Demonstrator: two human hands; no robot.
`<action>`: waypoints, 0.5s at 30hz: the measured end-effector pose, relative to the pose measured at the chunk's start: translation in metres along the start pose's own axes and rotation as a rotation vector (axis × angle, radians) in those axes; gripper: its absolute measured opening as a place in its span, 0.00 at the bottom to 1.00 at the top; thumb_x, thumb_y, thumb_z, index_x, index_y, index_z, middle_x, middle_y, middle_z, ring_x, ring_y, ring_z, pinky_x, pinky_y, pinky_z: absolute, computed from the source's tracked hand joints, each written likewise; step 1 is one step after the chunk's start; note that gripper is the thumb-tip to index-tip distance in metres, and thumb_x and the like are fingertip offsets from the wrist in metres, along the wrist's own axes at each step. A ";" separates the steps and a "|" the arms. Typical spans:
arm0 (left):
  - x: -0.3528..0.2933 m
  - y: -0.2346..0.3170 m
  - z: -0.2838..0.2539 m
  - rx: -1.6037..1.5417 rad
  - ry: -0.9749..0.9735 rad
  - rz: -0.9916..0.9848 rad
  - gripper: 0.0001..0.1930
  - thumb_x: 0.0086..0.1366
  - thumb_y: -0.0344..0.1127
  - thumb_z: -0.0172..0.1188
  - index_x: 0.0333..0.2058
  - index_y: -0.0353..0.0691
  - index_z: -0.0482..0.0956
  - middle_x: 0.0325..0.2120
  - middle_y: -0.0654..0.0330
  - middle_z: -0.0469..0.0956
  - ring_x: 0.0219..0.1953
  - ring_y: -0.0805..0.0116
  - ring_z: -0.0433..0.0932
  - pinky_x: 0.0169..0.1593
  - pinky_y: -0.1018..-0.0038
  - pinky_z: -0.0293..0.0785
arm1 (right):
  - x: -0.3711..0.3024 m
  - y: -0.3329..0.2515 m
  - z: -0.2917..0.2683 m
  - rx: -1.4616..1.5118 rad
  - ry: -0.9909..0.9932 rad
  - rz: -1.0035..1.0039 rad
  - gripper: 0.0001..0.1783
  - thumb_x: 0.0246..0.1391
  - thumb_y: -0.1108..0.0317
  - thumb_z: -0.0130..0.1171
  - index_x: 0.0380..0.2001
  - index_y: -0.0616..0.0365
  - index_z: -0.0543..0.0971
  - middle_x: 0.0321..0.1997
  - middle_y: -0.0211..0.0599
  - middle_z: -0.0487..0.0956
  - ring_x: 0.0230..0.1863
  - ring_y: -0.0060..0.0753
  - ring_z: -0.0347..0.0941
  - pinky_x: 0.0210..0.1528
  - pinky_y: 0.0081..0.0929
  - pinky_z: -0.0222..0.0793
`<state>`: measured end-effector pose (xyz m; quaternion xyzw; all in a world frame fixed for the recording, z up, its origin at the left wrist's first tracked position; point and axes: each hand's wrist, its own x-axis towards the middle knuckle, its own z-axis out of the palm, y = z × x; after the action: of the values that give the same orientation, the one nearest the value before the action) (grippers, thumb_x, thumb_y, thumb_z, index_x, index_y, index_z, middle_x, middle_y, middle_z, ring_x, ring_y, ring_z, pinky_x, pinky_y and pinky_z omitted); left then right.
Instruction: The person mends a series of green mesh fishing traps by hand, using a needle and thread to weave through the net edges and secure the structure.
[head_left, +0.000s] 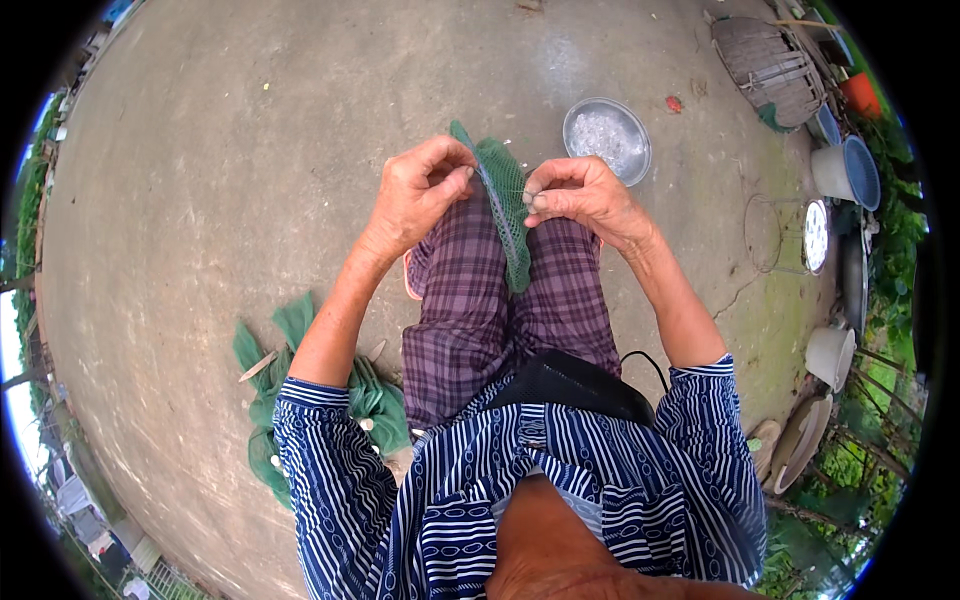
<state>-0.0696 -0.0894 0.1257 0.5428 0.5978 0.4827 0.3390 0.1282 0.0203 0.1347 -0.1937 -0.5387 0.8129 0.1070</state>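
A piece of green mesh netting (512, 215) hangs over my lap, between the knees of my plaid trousers. My left hand (415, 190) pinches the netting's grey-blue edging near its upper end, thumb against forefinger. To the right of the mesh, my right hand (585, 195) is closed in a pinch on a thin pale thread. This thread crosses in front of the mesh toward my left hand; whether a needle is on it is too small to tell. More green netting (375, 405), with small white floats on it, lies heaped on the ground by my left elbow.
A round metal basin (646, 158) sits on the concrete ground (250, 180) beyond my right hand. Along the right side stand a blue-lined bucket (860, 172), a white bucket (830, 357), a wire stand (762, 232) and a round woven lid (765, 65). Plants grow behind them.
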 end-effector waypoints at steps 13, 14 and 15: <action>0.006 0.008 0.001 0.051 0.000 0.116 0.04 0.54 0.22 0.53 0.30 0.31 0.72 0.25 0.62 0.73 0.28 0.75 0.75 0.32 0.80 0.73 | 0.023 0.011 0.023 0.257 0.201 -0.144 0.09 0.49 0.68 0.56 0.32 0.64 0.74 0.29 0.35 0.76 0.29 0.20 0.71 0.33 0.16 0.69; 0.006 0.008 0.002 0.049 0.001 0.116 0.04 0.54 0.22 0.53 0.30 0.31 0.72 0.25 0.62 0.73 0.28 0.75 0.75 0.32 0.80 0.73 | 0.023 0.011 0.024 0.231 0.215 -0.127 0.08 0.50 0.69 0.55 0.31 0.63 0.74 0.29 0.33 0.75 0.27 0.19 0.71 0.31 0.15 0.69; 0.006 0.008 0.002 0.051 0.017 0.136 0.04 0.54 0.23 0.53 0.30 0.31 0.73 0.24 0.62 0.73 0.28 0.75 0.75 0.32 0.80 0.73 | 0.023 0.010 0.025 0.206 0.228 -0.110 0.07 0.50 0.69 0.55 0.31 0.61 0.74 0.28 0.31 0.75 0.26 0.17 0.70 0.30 0.14 0.69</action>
<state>-0.0660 -0.0832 0.1331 0.5866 0.5744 0.4937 0.2865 0.0967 0.0042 0.1292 -0.2430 -0.4468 0.8294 0.2312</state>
